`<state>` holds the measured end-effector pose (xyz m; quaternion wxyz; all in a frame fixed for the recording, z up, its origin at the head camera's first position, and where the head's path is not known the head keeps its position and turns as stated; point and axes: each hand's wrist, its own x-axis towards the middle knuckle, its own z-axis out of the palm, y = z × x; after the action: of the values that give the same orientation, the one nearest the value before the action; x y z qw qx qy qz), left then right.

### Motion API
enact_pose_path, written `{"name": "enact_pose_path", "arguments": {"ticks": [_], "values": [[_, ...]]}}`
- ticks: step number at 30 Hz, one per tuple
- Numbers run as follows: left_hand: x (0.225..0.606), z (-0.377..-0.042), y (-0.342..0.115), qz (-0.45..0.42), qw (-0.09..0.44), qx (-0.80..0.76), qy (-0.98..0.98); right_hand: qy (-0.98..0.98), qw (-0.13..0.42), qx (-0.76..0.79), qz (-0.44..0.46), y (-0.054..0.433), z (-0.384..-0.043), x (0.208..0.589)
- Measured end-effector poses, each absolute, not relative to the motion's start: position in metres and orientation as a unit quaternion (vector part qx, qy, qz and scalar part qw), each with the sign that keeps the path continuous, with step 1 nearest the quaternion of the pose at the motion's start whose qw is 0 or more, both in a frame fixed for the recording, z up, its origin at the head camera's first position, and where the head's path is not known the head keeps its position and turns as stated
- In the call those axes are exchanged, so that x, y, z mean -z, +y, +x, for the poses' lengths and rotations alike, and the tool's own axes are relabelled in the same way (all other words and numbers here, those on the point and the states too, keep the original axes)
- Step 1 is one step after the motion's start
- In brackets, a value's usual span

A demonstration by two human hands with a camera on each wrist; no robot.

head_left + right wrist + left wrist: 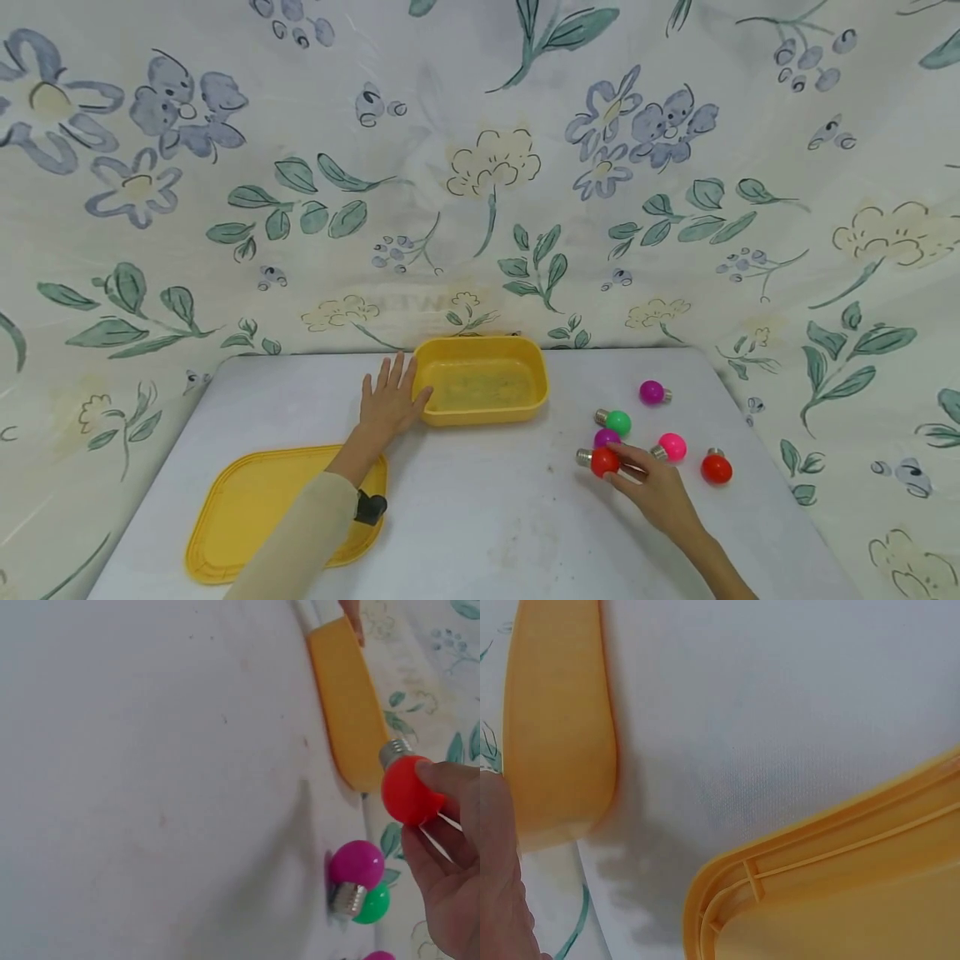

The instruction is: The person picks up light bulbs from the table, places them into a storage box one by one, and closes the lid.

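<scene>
My right hand [660, 493] pinches a red light bulb [604, 462] by its round end, its silver screw base pointing left. In the right wrist view this red bulb [409, 791] is held above the white table. Just behind it lie a purple bulb [606, 437] and a green bulb [618, 422]. With fingers spread and straight, my left hand [388, 400] rests at the left end of a yellow bin [480, 417], thumb over its rim. The left wrist view shows the bin's side wall [562, 727] and only a strip of that hand [502, 877].
A pink bulb [672, 447], another red bulb [717, 468] and a magenta bulb [652, 392] lie on the table's right side. A yellow lid-like tray [247, 508] lies at the left, under my left forearm. Behind the white table [480, 508] hangs a flowered cloth [450, 100].
</scene>
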<state>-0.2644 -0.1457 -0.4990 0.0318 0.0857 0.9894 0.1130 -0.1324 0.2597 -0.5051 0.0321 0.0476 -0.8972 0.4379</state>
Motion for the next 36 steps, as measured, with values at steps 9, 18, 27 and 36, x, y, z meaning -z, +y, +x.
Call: {"name": "enact_pose_path", "arguments": {"ticks": [9, 18, 27, 36], "values": [[0.497, -0.262, -0.144, 0.083, 0.037, -0.12, 0.989, -0.885, 0.033, -0.46, 0.07, 0.238, -0.15, 0.493], [0.497, -0.262, -0.144, 0.08, 0.035, -0.13, 0.988, -0.857, 0.035, -0.499, 0.121, 0.206, -0.175, 0.489], [0.498, -0.261, -0.143, 0.079, 0.041, -0.126, 0.988, -0.853, 0.032, -0.505, 0.127, 0.169, -0.208, 0.484], [0.499, -0.262, -0.144, 0.077, 0.049, -0.127, 0.988, -0.857, 0.026, -0.492, 0.151, 0.136, -0.242, 0.484]]}}
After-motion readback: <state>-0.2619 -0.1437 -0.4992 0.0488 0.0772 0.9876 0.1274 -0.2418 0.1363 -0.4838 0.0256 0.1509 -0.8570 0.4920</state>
